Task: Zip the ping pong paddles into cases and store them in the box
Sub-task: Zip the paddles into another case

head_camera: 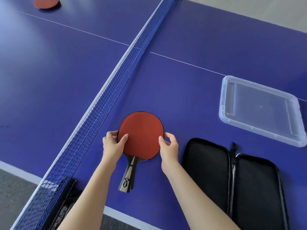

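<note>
1. The blue ping pong surface (182, 39) fills the view, split by a blue mesh net (106, 100) with a white top band.
2. A black zippered fabric case (232, 180) lies open flat at the near right edge.
3. A clear shallow plastic box (260, 110) sits beyond the case, apart from it.
4. Two stacked red-faced paddles with wooden handles (141, 135) lie between net and case.
5. The left hand (113, 145) and right hand (169, 146) pinch the stack's opposite edges with their fingers.
6. Another red paddle (47, 4) lies far across the net.
</note>
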Demonstrator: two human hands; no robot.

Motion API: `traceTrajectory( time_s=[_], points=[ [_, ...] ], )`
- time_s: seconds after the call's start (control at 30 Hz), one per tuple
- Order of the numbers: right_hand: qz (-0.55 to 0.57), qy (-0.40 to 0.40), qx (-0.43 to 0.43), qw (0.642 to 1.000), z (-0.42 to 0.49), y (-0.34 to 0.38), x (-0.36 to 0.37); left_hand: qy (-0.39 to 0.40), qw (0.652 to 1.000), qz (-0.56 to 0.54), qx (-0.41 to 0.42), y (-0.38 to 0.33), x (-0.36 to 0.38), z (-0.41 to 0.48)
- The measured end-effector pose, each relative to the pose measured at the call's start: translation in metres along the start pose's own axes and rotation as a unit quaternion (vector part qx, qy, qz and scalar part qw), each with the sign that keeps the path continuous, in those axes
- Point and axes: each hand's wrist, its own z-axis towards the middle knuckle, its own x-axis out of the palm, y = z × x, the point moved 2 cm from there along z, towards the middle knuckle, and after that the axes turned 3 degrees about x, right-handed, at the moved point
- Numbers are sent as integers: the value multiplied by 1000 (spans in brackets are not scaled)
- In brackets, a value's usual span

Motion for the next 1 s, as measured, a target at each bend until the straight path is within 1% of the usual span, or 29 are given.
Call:
traceTrajectory(
  time_s=[0.2,0.27,0.4,0.5,0.6,0.73,0.83,1.0],
  points=[
    [76,-27,-29,996,-9,9,-64,57,997,-25,39,-33,38,-33],
    [109,-55,-39,992,-11,7,-92,87,995,-37,44,-42,58,-49],
    [153,-132,-55,978,-17,1,-157,145,988,-55,27,-51,108,-88],
    [165,-174,-54,969,-22,-9,-207,190,981,-45,23,-53,146,-121],
    [169,-199,-50,964,-23,-23,-254,224,974,-27,18,-50,181,-155],
    [174,-223,-43,958,-23,-40,-309,240,970,-19,17,-46,222,-198],
    [141,-235,-37,961,-18,-52,-345,241,970,-6,14,-42,250,-225],
    [86,-247,-8,965,0,-71,-389,217,976,19,9,-34,288,-258]
  ],
)
